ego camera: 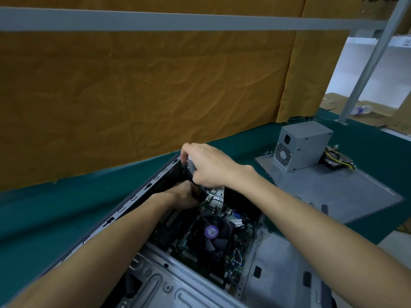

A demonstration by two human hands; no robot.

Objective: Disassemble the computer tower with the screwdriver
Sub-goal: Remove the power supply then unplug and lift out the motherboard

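**A:** Head view is all we get, so here goes. Tower [262, 258] is lying on its side on the green surface [44, 207], side panel [347, 194] already off and lying flat to the right. The PSU [300, 145] is out too, sitting on that panel with its cable bundle trailing behind it. So I'd say it's partway done, the big easy stuff is gone.

**B:** What's left inside?

**A:** Motherboard [238, 261] looks like it's in place, and the cooler fan [213, 234] with the purple sticker sits on top of it. Both have yet to come out, as far as I can see.

**B:** And the hands?

**A:** Both at the far end of the case. Right hand [211, 165] is curled round a grey handle, which I take to be the screwdriver [190, 166], pointing down into the case. Tip is hidden. Left hand [184, 194] is lower, inside the case, fingers curled on something dark; can't tell what. My guess is a screw near that far wall.

**B:** Materials?

**A:** Case is dull grey sheet metal with stamped ribs and slots along the rim. PSU is a plain grey box with a honeycomb grille. Board is dark green and cluttered, fan is black plastic. Surface looks like felt-ish cloth, and there's a wrinkly mustard curtain [144, 85] behind.
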